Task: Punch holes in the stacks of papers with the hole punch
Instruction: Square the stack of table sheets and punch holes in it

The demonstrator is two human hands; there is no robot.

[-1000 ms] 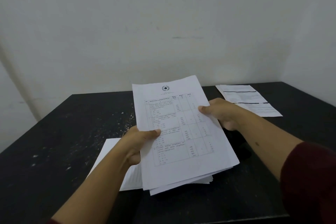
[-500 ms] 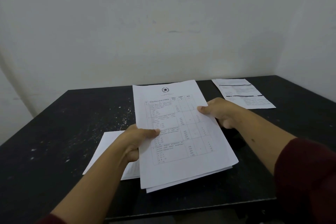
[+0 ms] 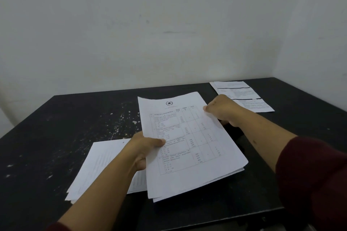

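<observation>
— Over the middle of the desk (image 3: 56,127), what are our hands doing?

— We grip one stack of papers (image 3: 189,146) between them. Our left hand (image 3: 144,148) pinches its left edge, thumb pressed flat on the top sheet and the other fingers curled out of sight beneath. Our right hand (image 3: 223,110) is clenched on the right edge near the top corner, thumb tip on the page.

— How does that stack look?

— White sheets, the top one printed with a star emblem and a ruled table. At the near end the sheets fan apart a little, so the lower edges do not line up. We hold it tilted, far end raised. A dark shape sits just under its right side below our right wrist; we cannot tell what it is.

— And around it?

— A second pile of papers (image 3: 97,167) lies flat on the desk under our left forearm, partly overlapped by the held stack. A third set of printed sheets (image 3: 244,95) lies at the far right, well apart, near the corner where the walls (image 3: 169,24) meet. We see bare, paint-flecked desk to the left and far left, and a bare strip along the near edge on the right.
</observation>
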